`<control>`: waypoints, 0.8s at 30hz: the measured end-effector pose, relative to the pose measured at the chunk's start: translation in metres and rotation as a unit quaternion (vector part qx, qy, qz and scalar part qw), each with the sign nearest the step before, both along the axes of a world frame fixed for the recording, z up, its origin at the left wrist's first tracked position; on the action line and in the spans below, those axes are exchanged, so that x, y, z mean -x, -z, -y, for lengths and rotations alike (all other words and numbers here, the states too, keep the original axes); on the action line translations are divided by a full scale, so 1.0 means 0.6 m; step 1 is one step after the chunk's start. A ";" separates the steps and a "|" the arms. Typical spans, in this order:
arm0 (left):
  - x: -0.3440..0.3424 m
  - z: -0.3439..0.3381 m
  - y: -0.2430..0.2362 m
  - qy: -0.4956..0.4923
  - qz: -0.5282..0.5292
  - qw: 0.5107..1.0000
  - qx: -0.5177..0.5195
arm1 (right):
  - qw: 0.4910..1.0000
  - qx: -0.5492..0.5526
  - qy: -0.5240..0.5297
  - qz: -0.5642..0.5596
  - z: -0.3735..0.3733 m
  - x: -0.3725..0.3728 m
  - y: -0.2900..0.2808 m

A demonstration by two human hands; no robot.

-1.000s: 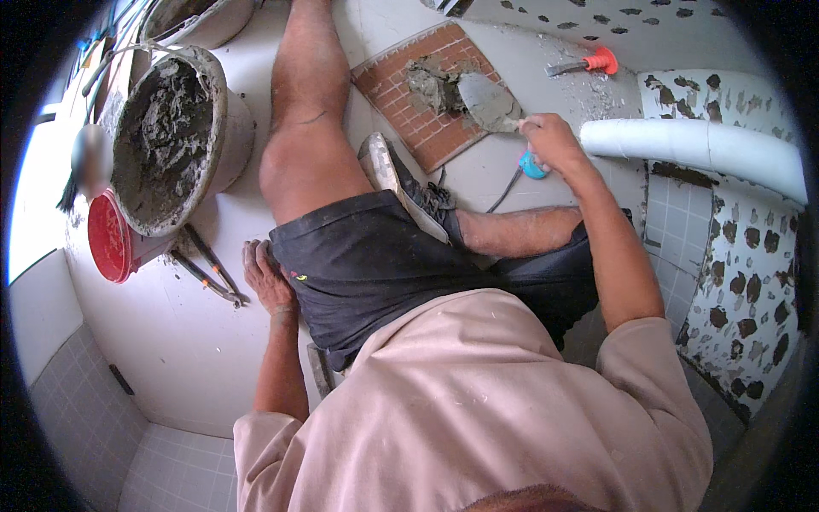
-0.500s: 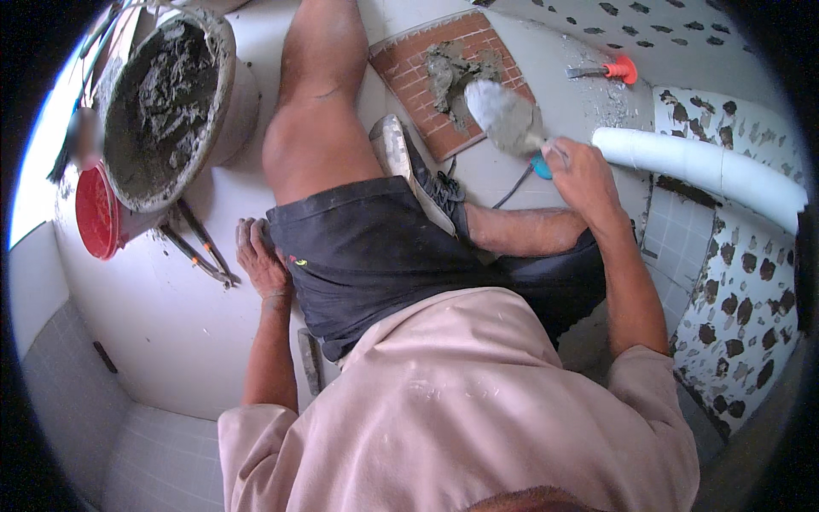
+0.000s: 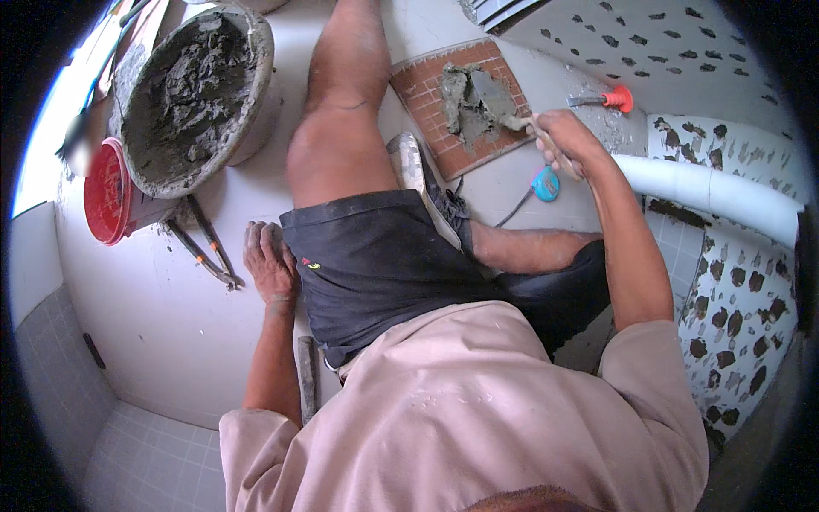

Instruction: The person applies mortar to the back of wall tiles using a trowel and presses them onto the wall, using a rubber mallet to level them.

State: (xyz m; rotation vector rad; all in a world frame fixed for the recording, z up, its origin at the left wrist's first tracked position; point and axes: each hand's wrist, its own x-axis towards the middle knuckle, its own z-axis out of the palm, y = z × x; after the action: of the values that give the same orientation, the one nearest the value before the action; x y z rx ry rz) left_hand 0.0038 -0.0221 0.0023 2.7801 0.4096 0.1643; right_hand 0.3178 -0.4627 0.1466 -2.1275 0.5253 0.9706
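Note:
My right hand (image 3: 570,142) is closed around the handle of a trowel (image 3: 490,92). Its blade rests in a heap of wet grey mortar (image 3: 456,96) on a reddish brick-patterned tile (image 3: 418,92), and part of the blade is lost against the mortar. Just below that hand lies a teal tape measure (image 3: 546,183) with a dark strap. My left hand (image 3: 270,261) leans on the pale floor beside my thigh, fingers slightly bent and apart, holding nothing.
A large tub (image 3: 264,90) of mortar stands at far left, with a red bucket (image 3: 104,196) beside it. Long-handled pliers (image 3: 205,254) lie near my left hand. A red-guarded chisel (image 3: 616,99), a white pipe (image 3: 708,188) and a mortar-spotted panel (image 3: 734,320) are on the right.
My right hand has turned and moved up, bringing the trowel blade from the tile's edge down into the mortar. The tape measure shows more fully. My left hand stays on the floor.

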 end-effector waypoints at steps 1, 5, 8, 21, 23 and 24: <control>-0.002 0.002 -0.002 -0.004 0.001 1.000 0.000 | 1.000 -0.015 0.003 0.019 -0.022 0.026 -0.022; -0.005 0.007 -0.003 0.015 0.003 1.000 0.005 | 0.996 0.005 -0.085 0.016 -0.041 0.033 -0.012; -0.014 0.006 -0.003 0.024 0.013 1.000 0.003 | 0.919 0.167 -0.340 0.111 -0.034 0.032 0.005; -0.008 0.009 -0.010 0.017 -0.011 1.000 0.003 | 0.995 0.054 -0.074 -0.028 0.022 0.114 -0.009; -0.007 0.009 -0.009 0.020 -0.014 1.000 0.007 | 0.986 0.084 -0.144 0.016 0.021 0.142 -0.001; -0.009 0.008 -0.005 0.017 -0.007 1.000 0.004 | 0.967 0.115 -0.217 0.065 0.023 0.155 0.004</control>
State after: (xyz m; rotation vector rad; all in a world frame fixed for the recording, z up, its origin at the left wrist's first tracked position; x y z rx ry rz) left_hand 0.0089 -0.0270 0.0056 2.7803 0.3661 0.1340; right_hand 0.2249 -0.4764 0.1442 -2.5613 0.1067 1.0306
